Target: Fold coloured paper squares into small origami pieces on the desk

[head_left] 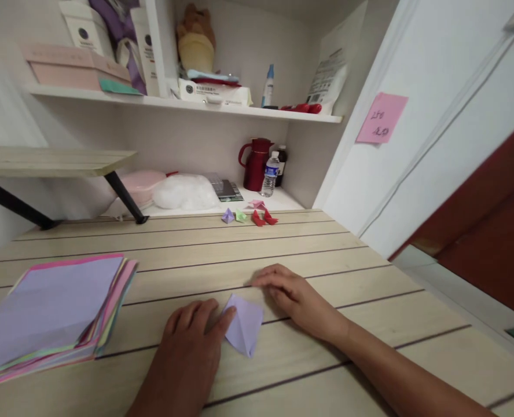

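A lilac paper (245, 325), folded into a small creased square with a pointed lower corner, lies flat on the wooden tabletop. My left hand (193, 341) rests palm down at its left, the thumb laid on the paper's left edge and the other fingers on the table. Just beyond the paper's right side, apart from it, my right hand (298, 301) lies on its edge with loosely stretched fingers and nothing in them. At the far left is a stack of coloured paper sheets (61, 301), a lilac one on top.
Small folded paper pieces stand at the table's back edge: lilac (227, 216), green (240, 216), pink (257, 204) and red (264, 218). Behind them are a red jug (256, 165) and a water bottle (270, 175). A black-legged riser (57, 159) stands at the left.
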`<state>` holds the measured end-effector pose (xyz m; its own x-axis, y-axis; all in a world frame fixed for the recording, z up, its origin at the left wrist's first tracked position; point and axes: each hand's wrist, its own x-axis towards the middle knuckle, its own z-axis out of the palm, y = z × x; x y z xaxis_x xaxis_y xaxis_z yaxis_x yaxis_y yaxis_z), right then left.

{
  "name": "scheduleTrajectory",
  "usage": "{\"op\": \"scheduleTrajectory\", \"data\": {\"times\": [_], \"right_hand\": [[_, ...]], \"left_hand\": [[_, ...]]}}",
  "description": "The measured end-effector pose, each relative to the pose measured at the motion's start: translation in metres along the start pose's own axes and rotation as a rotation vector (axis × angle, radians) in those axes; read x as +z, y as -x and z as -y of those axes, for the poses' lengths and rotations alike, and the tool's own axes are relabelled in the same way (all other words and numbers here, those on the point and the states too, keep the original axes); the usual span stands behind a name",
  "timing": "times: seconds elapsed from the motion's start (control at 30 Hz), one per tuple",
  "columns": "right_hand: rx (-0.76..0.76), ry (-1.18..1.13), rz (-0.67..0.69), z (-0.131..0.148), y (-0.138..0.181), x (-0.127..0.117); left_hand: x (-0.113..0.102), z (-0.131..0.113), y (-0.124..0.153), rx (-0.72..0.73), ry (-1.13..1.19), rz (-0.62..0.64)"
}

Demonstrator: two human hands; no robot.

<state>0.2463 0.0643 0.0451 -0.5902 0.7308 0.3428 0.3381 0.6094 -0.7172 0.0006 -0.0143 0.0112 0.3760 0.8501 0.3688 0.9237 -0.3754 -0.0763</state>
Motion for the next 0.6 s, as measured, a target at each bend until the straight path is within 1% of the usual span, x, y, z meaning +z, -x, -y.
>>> {"op": "scheduleTrajectory", "data": {"times": [0.07,0.17,0.33,0.47,0.6], "right_hand": [[0.035,-0.111,-0.031,0.006,0.005,-0.005],[0.009,-0.121,-0.01,0.012,0.01,-0.007],[-0.109,0.037,0.089,0.008,0.009,-0.001],[-0.16,0.108,0.092,0.004,0.007,0.001],[-0.185,0.205,0.11,0.005,0.007,0.002]], "left_hand": [[0.002,0.0,0.0,-0.014,-0.009,-0.001],[0.002,0.0,0.0,0.009,-0.012,0.005],[0.0,0.001,-0.003,-0.02,0.006,0.003],[0.002,0.008,-0.003,-0.006,0.045,-0.011],[-0.001,0.012,-0.004,0.03,0.097,0.002]]}}
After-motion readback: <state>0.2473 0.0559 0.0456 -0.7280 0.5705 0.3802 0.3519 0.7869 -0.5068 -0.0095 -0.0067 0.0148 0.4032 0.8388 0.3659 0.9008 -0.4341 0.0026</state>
